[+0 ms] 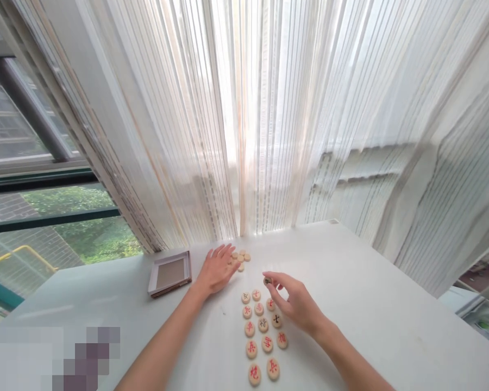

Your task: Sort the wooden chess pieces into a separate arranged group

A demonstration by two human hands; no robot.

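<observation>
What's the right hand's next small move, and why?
I'd probably lower the held piece to the right end of the far row: the right hand pinches it nearby, and that row shows two pieces, while the next row nearer shows three.

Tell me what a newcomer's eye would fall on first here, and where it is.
Probably the striped curtain, bright with light from behind, filling most of the upper view. Next, the round pieces with red and black characters, laid in columns on the white table, near the bottom centre. Just above them in the picture, the right hand pinches a dark-marked piece.
</observation>
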